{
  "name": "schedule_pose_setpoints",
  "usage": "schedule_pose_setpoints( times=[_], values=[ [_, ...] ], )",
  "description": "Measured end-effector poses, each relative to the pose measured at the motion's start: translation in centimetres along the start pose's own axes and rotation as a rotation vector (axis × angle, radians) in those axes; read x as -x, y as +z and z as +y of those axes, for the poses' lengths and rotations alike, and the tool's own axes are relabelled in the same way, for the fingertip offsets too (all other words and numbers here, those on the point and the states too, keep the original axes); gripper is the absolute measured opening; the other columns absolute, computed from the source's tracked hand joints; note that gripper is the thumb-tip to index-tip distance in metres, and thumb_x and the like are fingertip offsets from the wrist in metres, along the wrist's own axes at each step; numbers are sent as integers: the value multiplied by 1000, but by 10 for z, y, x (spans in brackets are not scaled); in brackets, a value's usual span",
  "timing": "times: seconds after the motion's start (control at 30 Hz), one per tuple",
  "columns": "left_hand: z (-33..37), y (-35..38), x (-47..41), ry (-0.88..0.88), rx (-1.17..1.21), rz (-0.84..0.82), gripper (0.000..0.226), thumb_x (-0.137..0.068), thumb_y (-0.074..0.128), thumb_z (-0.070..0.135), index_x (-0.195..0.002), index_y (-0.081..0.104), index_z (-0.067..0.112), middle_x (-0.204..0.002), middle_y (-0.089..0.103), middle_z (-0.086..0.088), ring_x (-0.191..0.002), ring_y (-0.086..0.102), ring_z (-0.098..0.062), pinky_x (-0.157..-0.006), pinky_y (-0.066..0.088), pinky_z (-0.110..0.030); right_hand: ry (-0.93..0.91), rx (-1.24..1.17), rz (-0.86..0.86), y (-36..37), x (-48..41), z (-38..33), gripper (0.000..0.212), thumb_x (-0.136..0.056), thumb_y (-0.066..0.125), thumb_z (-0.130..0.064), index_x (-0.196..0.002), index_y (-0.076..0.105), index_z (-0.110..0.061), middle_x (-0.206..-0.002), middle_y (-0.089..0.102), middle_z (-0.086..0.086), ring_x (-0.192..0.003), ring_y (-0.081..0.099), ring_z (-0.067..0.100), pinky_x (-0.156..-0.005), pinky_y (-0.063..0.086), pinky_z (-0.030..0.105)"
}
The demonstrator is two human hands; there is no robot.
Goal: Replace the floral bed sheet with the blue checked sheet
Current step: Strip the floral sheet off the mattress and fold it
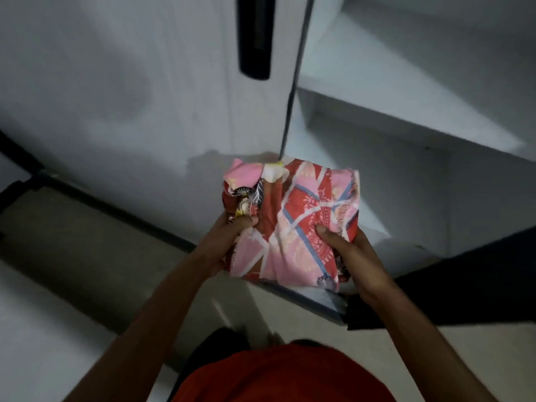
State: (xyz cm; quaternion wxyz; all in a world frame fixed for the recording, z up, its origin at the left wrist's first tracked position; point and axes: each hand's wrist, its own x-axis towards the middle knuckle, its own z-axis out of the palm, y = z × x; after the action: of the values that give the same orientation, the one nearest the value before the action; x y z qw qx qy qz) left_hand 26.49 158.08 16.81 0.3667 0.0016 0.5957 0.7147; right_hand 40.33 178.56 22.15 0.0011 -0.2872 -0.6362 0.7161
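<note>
The fingers [246, 221] of the left hand [224, 245] are curled tight into the left side of the folded floral sheet [293, 216], bunching the cloth there. The right hand [358, 256] grips the opposite side, its thumb [326, 232] pressed flat on the top face; its other fingers pass under the bundle and are hidden. The sheet, a pink and red patterned wad, sits between the two hands, in front of the open right side of a white wardrobe [130, 105] and below a bare shelf [391, 91]. Whether the sheet rests on the wardrobe's bottom board cannot be told. A dark vertical handle [255, 39] runs down the closed door to the left. A red shirt [284, 378] fills the lower edge.
</note>
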Motion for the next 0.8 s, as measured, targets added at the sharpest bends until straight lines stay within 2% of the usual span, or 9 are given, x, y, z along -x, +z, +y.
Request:
schedule_pose_setpoints(
  times=[0.17,0.27,0.33,0.4,0.43,0.5,0.57,0.67,0.8],
  values=[
    [70,74,-6,113,-103,-231,66,-74,75,25,-135,53,17,-120,71,-11,-110,68,-32,-96,52,-46,-177,-19,233,-40,49,-67,37,-78,74,-32,-114,66,-26,-106,77,-3,-95,74,20,-82,60,37],
    [124,115,-12,223,-149,-373,54,-79,70,24,-131,56,18,-117,72,-8,-108,69,-29,-95,53,-44,-290,-1,335,-59,65,-115,35,-82,72,-30,-115,68,-18,-99,78,-1,-81,75,15,-59,55,21],
    [162,143,-21,310,-176,-417,49,-79,72,25,-127,62,19,-116,72,-8,-108,69,-29,-96,53,-45,-342,-3,405,-73,62,-147,37,-84,71,-33,-117,67,-16,-93,78,-2,-71,74,12,-48,51,19],
    [199,172,-38,368,-213,-409,48,-76,76,30,-122,67,20,-113,73,-10,-106,70,-31,-97,52,-49,-357,-30,449,-87,52,-176,44,-82,72,-42,-121,67,-21,-99,78,-1,-79,75,18,-59,60,32],
    [218,188,-46,378,-227,-407,48,-74,77,32,-120,69,19,-111,74,-11,-104,70,-32,-97,53,-51,-362,-59,467,-94,43,-190,46,-81,74,-45,-122,67,-23,-104,77,0,-88,75,23,-75,62,44],
    [250,216,-63,352,-244,-427,52,-70,79,37,-117,70,17,-107,74,-13,-102,70,-35,-95,54,-54,-395,-132,482,-110,26,-217,52,-78,79,-48,-121,68,-22,-109,76,4,-102,72,29,-97,53,54],
    [275,245,-81,352,-284,-443,51,-69,80,40,-114,72,17,-102,76,-11,-96,72,-32,-89,58,-50,-415,-171,483,-130,9,-246,54,-76,79,-49,-118,69,-17,-108,76,8,-103,72,32,-101,51,54],
    [290,279,-114,391,-391,-412,36,-84,73,37,-114,71,16,-96,77,-4,-79,73,-17,-63,55,-23,-442,-220,479,-160,-25,-269,34,-93,68,-34,-117,66,-11,-101,77,8,-89,72,25,-98,53,46],
    [276,289,-165,294,-439,-308,39,-81,77,35,-113,68,16,-109,74,-11,-87,72,-24,-75,58,-32,-386,-133,493,-194,-76,-263,44,-92,70,-32,-130,61,-12,-112,74,11,-103,71,30,-100,53,47]
  ],
)
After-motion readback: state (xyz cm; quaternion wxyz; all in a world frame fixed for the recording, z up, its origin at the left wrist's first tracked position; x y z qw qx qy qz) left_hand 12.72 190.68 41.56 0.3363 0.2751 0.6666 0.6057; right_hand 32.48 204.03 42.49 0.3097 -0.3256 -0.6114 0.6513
